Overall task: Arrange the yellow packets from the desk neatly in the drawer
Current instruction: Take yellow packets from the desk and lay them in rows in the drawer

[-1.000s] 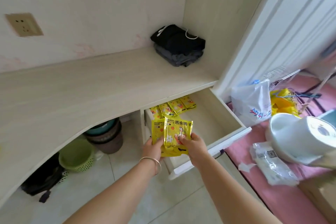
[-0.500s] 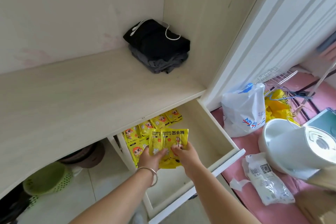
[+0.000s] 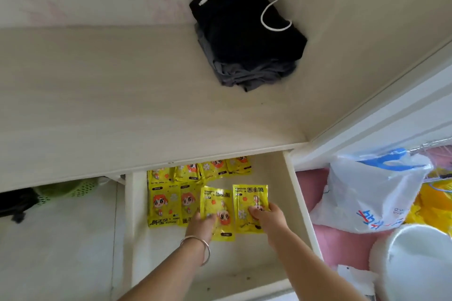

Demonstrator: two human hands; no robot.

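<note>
The white drawer (image 3: 297, 199) stands pulled out under the desk (image 3: 122, 105). Several yellow packets lie inside: a back row (image 3: 199, 172) partly under the desk edge, and two flat ones (image 3: 168, 203) at the left. My left hand (image 3: 201, 223), with a bangle on the wrist, presses on a yellow packet (image 3: 217, 205) in the drawer. My right hand (image 3: 266, 215) grips another yellow packet (image 3: 249, 197) just to its right, thumb on top. Both packets lie side by side, upside down to me.
Folded black and grey clothes (image 3: 247, 36) with a white cord sit on the desk's back corner. A white plastic bag (image 3: 367, 193) and a white round appliance (image 3: 413, 261) lie on the pink surface at right. A green basket (image 3: 71, 189) sits under the desk at left.
The two packets, held together above the drawer before, are now spread apart and lowered onto the drawer floor, one under each hand. My view has moved closer over the drawer.
</note>
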